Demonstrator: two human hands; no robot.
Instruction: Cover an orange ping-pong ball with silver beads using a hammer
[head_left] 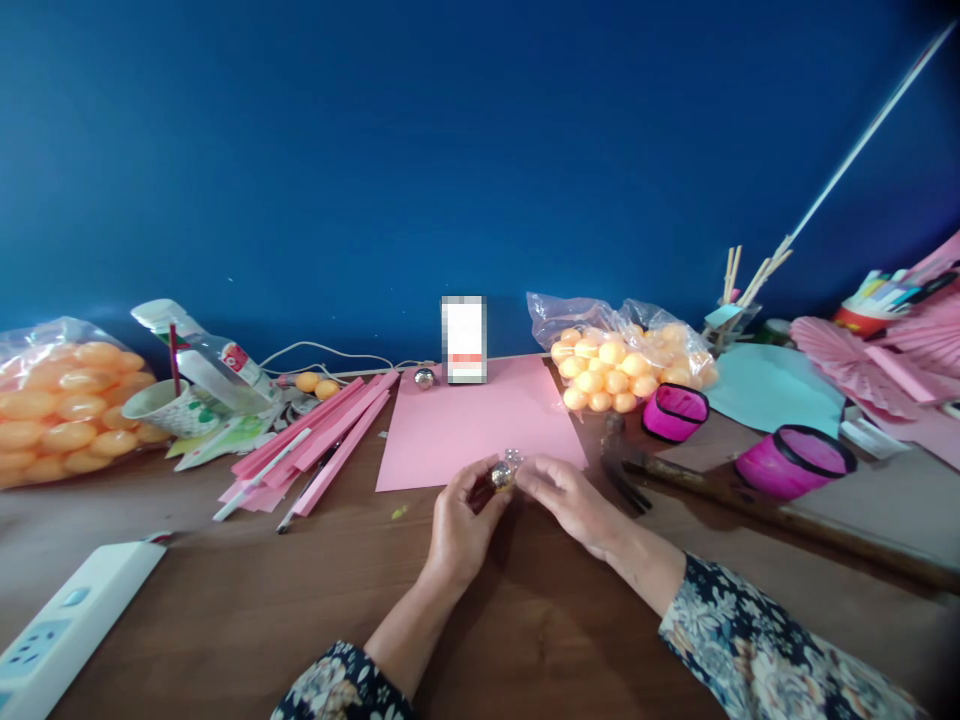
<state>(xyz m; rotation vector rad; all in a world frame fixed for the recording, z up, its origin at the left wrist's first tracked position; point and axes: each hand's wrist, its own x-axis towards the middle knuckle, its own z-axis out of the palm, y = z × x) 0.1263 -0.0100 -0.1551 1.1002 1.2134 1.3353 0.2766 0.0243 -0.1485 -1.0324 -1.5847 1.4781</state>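
My left hand (459, 528) is closed, with its thumb and fingers around a small shiny metallic ball (501, 475). Close beside it, the fingertips of my right hand (566, 497) pinch a small silvery, flower-like piece (513, 457), which appears to touch the ball or sit right by it. Both hands are just over the near edge of a pink sheet (465, 432) lying on the brown table (360, 590). Another shiny silver ball (424, 379) rests at the sheet's far left corner.
Left are a power strip (90, 600), pink paper strips (319, 440), a paper cup (161, 408), a plastic bottle (232, 365) and a bag of orange balls (75, 410). Right are another such bag (611, 370), a hammer (675, 475) and magenta rings (795, 465). Behind stands a blurred white object (466, 340).
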